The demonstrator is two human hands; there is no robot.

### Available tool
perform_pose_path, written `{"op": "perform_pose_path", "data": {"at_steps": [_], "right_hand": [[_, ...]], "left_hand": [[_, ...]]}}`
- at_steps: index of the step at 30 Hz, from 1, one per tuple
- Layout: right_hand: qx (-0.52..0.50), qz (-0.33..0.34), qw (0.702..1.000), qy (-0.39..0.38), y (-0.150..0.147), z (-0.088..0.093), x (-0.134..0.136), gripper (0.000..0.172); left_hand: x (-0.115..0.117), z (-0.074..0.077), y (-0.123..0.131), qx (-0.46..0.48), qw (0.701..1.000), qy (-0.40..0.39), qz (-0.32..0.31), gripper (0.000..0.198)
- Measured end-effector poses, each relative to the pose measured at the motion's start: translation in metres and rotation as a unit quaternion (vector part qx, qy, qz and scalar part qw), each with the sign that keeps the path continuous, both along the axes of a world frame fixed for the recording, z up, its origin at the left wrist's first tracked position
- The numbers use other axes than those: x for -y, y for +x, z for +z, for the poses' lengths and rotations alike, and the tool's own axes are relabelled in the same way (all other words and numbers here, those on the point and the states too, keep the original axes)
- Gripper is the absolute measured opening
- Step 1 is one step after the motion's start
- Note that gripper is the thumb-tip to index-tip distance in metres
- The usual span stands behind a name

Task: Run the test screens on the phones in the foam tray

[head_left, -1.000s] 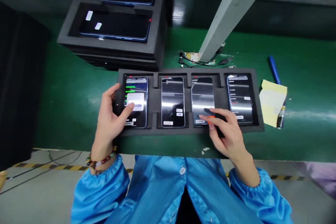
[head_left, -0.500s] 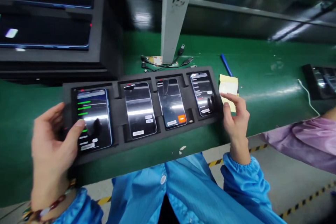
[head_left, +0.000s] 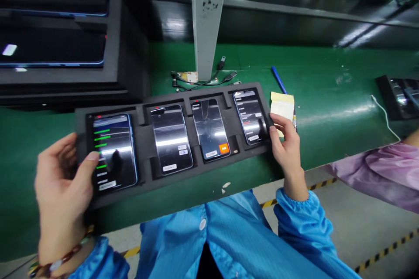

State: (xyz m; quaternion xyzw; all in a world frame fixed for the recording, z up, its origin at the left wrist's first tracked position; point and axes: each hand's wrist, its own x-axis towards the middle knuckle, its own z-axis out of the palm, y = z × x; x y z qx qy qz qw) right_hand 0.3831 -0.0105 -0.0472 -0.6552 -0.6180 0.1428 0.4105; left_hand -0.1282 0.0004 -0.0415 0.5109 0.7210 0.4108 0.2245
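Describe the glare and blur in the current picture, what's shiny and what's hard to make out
Head view: pale bands of light cross the three leftmost phones in the foam tray; head view: a soft streak shines on the green tabletop, right of the yellow note; head view: the left hand looks slightly soft, and small screen text is unreadable.

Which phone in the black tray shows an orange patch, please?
The third phone from the left, at its lower right; the other three phones show none.

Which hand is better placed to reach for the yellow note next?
Probably the right hand: it is close to the yellow note, at the right end of the black tray; the left hand is at the opposite end.
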Motion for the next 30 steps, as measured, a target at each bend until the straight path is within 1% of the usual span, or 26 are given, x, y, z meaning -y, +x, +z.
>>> {"op": "perform_pose_path", "data": {"at_steps": [4, 8, 12, 15, 17, 18, 20, 22, 25, 30], "right_hand": [[0.021, 0.007, 1.000, 0.000, 0.001, -0.002, 0.001, 0.038], [0.028, 0.013, 0.999, -0.006, 0.003, 0.000, -0.001, 0.039], [0.054, 0.031, 0.998, -0.008, -0.002, 0.013, -0.008, 0.040], [0.072, 0.053, 0.996, 0.012, -0.021, 0.026, -0.012, 0.040], [0.071, 0.100, 0.992, 0.014, -0.042, 0.031, -0.012, 0.040], [0.067, 0.139, 0.988, 0.011, -0.054, 0.032, -0.012, 0.041], [0.060, 0.229, 0.972, 0.013, -0.076, 0.031, -0.010, 0.043], [0.066, 0.293, 0.953, 0.034, -0.093, 0.028, -0.009, 0.045], [0.087, 0.321, 0.941, 0.068, -0.103, 0.024, -0.008, 0.043], [0.114, 0.354, 0.925, 0.070, -0.098, 0.024, -0.006, 0.045]], "left_hand": [[-0.001, 0.000, 0.000, 0.006, 1.000, 0.004, 0.006, 0.064], [-0.001, -0.004, -0.002, 0.008, 1.000, 0.006, 0.017, 0.063], [-0.002, -0.008, -0.005, 0.010, 1.000, 0.022, 0.012, 0.063], [-0.003, -0.009, -0.006, 0.022, 0.999, 0.035, 0.009, 0.066], [-0.002, -0.007, -0.006, 0.043, 0.998, 0.034, 0.009, 0.062], [-0.001, -0.007, -0.006, 0.049, 0.998, 0.033, 0.011, 0.058], [0.001, -0.007, -0.008, 0.055, 0.998, 0.032, 0.014, 0.052], [0.003, -0.007, -0.010, 0.060, 0.998, 0.032, 0.014, 0.049], [0.006, -0.009, -0.013, 0.072, 0.997, 0.034, 0.006, 0.047], [0.006, -0.010, -0.016, 0.084, 0.996, 0.034, -0.006, 0.048]]}}
